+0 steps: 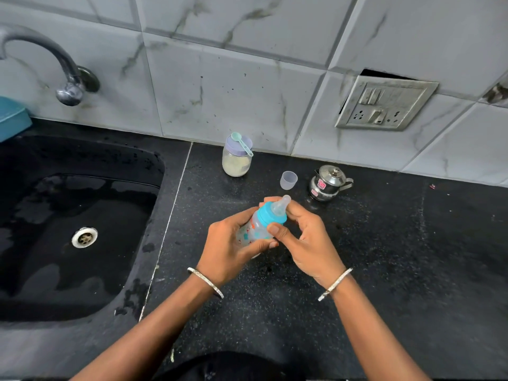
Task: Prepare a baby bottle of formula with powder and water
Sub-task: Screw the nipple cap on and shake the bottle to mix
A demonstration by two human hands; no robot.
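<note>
Here, left grip (228, 243) curls round the baby bottle (257, 229); right grip (310, 240) pinches its collar (270, 214).

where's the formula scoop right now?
Head view: the scoop lies atop the lidded powder jar, at the back of the counter, left of the clear cap.

Right of the sink (82, 284): one baby bottle (258, 228), one powder jar (237, 163), one scoop (241, 142), one clear cap (288, 180), one steel pot (327, 184). Behind the sink: one tap (59, 64). Hands, right of the sink: two, left hand (228, 244) and right hand (312, 243).
</note>
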